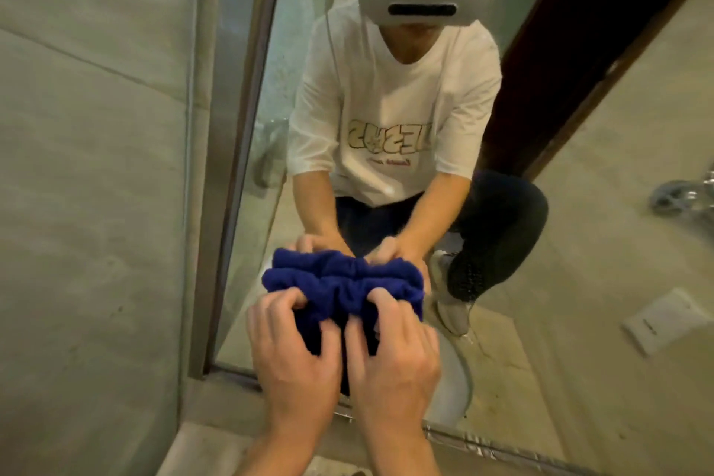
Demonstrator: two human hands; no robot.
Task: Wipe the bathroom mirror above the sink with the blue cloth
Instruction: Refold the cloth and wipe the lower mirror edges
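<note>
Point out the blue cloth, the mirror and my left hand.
blue cloth (340, 284): head view, bunched middle.
mirror (579, 263): head view, bare glass right of cloth.
left hand (293, 355): head view, back of hand.

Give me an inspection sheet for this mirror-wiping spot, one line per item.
Surface: mirror, reflecting the person; smears cannot be judged.
Job's things: blue cloth, bunched, pressed on the lower glass.
Clutter: nothing seen.
Hands: left hand and right hand both grip the cloth, fingers curled into it.
Cables: nothing seen.
Surroundings: tiled wall to the left; mirror frame; chrome fitting and dark door frame seen in reflection.
</note>
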